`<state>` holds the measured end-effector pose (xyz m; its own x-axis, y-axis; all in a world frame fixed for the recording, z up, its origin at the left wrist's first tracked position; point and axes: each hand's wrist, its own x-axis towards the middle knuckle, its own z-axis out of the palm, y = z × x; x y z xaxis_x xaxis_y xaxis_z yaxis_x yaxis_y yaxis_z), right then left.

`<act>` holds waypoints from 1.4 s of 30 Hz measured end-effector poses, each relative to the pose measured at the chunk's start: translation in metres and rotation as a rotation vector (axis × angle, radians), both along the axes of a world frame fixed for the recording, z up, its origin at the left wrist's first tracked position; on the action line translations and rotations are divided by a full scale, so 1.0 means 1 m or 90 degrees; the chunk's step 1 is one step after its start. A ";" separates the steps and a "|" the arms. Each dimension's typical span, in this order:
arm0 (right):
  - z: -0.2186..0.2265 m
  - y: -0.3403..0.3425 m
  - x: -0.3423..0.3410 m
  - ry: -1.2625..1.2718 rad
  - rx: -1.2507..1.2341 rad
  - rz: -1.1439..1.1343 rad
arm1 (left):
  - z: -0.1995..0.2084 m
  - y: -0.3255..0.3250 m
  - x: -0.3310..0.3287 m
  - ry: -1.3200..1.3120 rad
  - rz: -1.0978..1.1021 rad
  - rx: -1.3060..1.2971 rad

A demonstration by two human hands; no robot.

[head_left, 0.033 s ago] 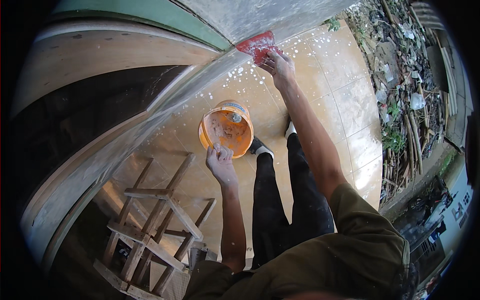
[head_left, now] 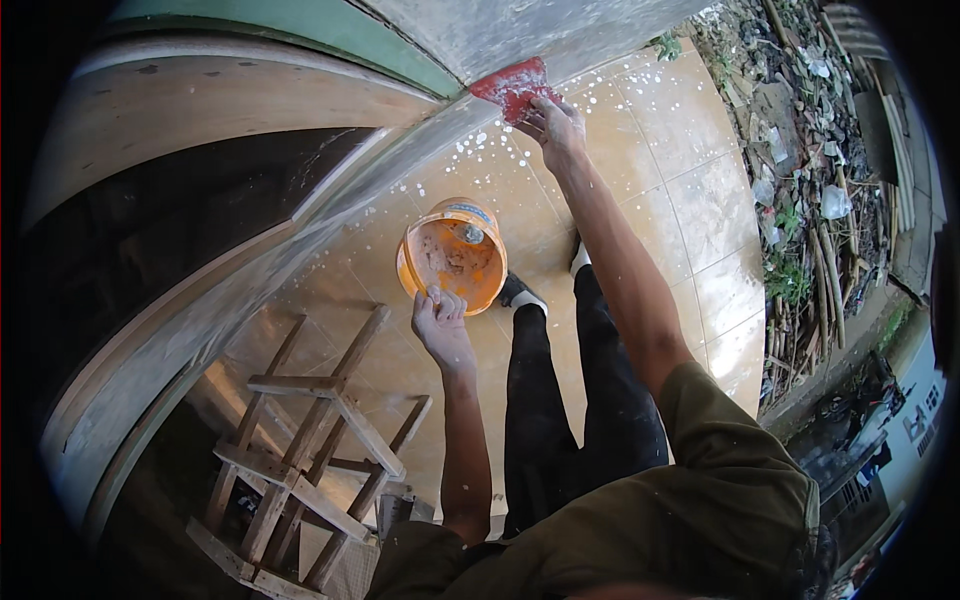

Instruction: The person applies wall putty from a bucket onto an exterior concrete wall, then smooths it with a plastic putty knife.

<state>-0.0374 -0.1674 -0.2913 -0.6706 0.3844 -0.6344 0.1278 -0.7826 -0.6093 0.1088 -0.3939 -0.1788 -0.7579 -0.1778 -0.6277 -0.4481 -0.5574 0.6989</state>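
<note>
My right hand (head_left: 562,135) is closed on a red plastic putty scraper (head_left: 516,88), smeared with whitish compound. The scraper lies at the foot of the grey wall (head_left: 540,30), beside the corner of the green frame (head_left: 330,45); whether its edge presses on the wall, I cannot tell. Lower and to the left, my left hand (head_left: 441,318) grips the near rim of an orange bucket (head_left: 408,270). The bucket is tilted toward me, its inside coated with pinkish-white paste. A greyish lump (head_left: 467,233) shows inside near its far wall.
White splatters dot the tan tiled floor (head_left: 640,120) along the wall. A rough wooden trestle (head_left: 300,440) stands at lower left. My feet (head_left: 522,295) are near the bucket. Beyond the tiles at right lies ground with sticks and litter (head_left: 815,220). A dark opening (head_left: 180,200) is at left.
The red scraper and my right hand have shifted very slightly up and to the left. My left hand still holds the bucket's rim.
</note>
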 end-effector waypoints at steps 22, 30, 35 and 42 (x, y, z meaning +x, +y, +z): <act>0.076 0.019 0.000 0.191 -0.029 0.031 | 0.002 -0.014 0.007 0.038 -0.018 -0.008; -0.007 0.005 -0.006 0.107 -0.082 0.084 | 0.004 -0.014 0.002 0.034 -0.019 -0.024; -0.051 -0.008 -0.012 -0.034 -0.078 -0.065 | 0.001 -0.016 0.001 0.038 -0.017 -0.011; -0.043 -0.015 -0.039 -0.053 -0.027 -0.069 | 0.002 -0.022 0.004 0.020 -0.010 -0.035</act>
<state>-0.0761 -0.1826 -0.3345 -0.5703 0.4237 -0.7037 0.0896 -0.8195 -0.5660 0.1127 -0.4157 -0.1771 -0.7801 -0.1982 -0.5934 -0.4344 -0.5110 0.7417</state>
